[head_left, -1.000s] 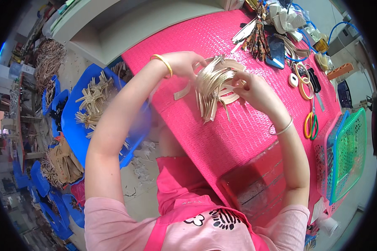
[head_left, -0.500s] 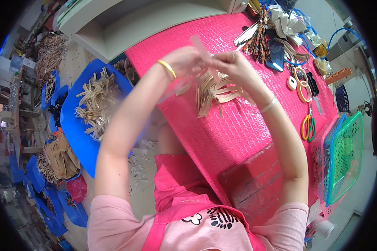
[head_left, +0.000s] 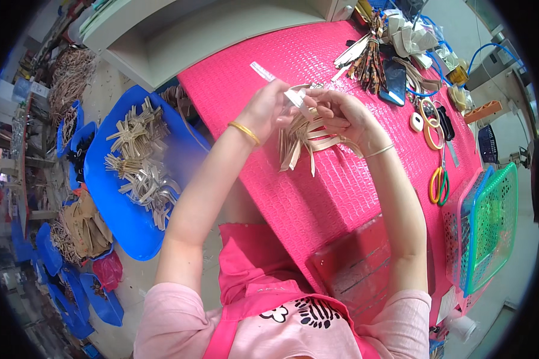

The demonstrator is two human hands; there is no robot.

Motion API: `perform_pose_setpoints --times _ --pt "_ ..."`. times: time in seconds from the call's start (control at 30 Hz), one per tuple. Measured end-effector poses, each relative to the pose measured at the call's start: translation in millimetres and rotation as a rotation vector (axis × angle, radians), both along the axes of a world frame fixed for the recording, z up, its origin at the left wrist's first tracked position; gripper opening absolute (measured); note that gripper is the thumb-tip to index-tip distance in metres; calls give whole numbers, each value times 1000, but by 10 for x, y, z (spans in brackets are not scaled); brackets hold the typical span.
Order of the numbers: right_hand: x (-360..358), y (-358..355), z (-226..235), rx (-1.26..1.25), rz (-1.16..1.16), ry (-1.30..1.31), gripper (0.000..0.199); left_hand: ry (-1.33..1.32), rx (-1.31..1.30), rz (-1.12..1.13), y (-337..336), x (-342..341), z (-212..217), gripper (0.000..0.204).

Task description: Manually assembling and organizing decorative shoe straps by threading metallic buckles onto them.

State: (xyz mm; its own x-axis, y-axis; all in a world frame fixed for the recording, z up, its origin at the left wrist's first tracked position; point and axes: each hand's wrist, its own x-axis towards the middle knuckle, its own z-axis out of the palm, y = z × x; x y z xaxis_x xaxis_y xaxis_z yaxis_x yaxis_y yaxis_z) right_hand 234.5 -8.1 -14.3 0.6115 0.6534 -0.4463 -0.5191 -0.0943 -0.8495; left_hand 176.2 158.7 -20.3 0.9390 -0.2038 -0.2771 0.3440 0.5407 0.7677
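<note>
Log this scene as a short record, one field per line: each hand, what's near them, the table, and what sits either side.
Left hand: holds a pale strip
Right hand: close beside the strip, fingers curled; its grip is unclear
Near the hands: beige strips, lying on the table
Table: pink, glossy, textured
Table's right side: phone, scissors with yellow and green handles
Right edge: green basket
Left of table: blue bin holding beige bundles
</note>
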Motion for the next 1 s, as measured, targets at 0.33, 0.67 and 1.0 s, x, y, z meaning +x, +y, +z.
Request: perform_pose_setpoints --times 0.33,0.67,1.0 --pt "-62 113 -54 -24 258 -416 22 135 296 -246 94 -21 67 13" --pt "791 141 -189 -772 -68 -1584 19 -43 615 159 52 -474 -379 5" --pt "376 411 253 -296 296 -1266 25 -761 1870 -34 628 -241 568 14"
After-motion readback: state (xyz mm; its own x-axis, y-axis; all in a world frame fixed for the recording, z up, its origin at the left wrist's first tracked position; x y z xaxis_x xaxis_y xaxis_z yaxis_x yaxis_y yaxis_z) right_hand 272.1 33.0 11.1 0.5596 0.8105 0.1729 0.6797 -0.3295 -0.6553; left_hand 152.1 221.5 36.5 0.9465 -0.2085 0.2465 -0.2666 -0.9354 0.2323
